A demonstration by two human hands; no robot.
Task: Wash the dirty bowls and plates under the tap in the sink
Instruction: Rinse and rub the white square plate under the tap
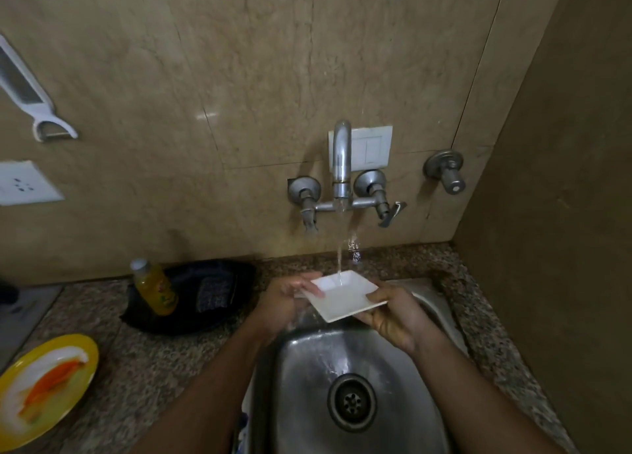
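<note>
1. A square white plate is held above the far end of the steel sink, tilted, directly under the tap.
2. Water runs from the tap spout and lands on the far part of the plate; more water spills off the plate's left edge into the sink.
3. The left hand grips the plate's left corner, fingers curled over the rim; this hand is blurred.
4. The right hand holds the plate's right near edge, thumb on top, fingers underneath and hidden from view.
5. The sink drain lies near, below the plate; the basin is wet.
6. A yellow plate with orange and white smears sits on the speckled counter at the near left, well apart from the sink.
7. A yellow bottle stands in a black tray left of the sink, against the wall.
8. A white peeler hangs on the far left wall.
</note>
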